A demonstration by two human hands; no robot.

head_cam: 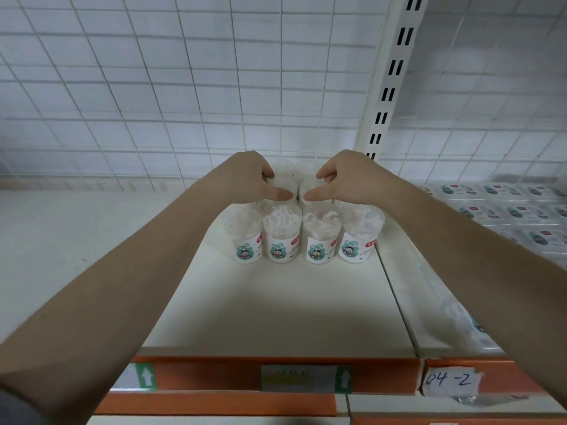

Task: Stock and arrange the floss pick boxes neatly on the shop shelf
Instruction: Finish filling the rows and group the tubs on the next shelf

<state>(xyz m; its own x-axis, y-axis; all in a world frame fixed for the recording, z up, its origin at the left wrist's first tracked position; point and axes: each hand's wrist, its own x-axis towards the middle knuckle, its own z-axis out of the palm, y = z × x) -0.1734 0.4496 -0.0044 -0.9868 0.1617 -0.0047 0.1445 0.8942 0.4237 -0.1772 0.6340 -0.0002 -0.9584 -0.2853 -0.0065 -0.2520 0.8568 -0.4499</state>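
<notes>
Several clear round floss pick boxes [281, 237] with white labels and a cartoon print stand in a front row on the white shelf [276, 302], with more boxes behind them. My left hand [250, 179] grips a box [287, 185] in the second row from above, thumb and fingers curled round its lid. My right hand [343, 179] grips the neighbouring box [308, 187] the same way. The two thumbs almost meet over the middle. Boxes at the back are mostly hidden by my hands.
A white wire grid [184, 87] backs the shelf. A slotted upright post [389, 81] divides it from the right bay, where flat packets [506, 207] lie in rows. An orange price rail [276, 375] runs along the front edge, with a label reading 04-2 [449, 378].
</notes>
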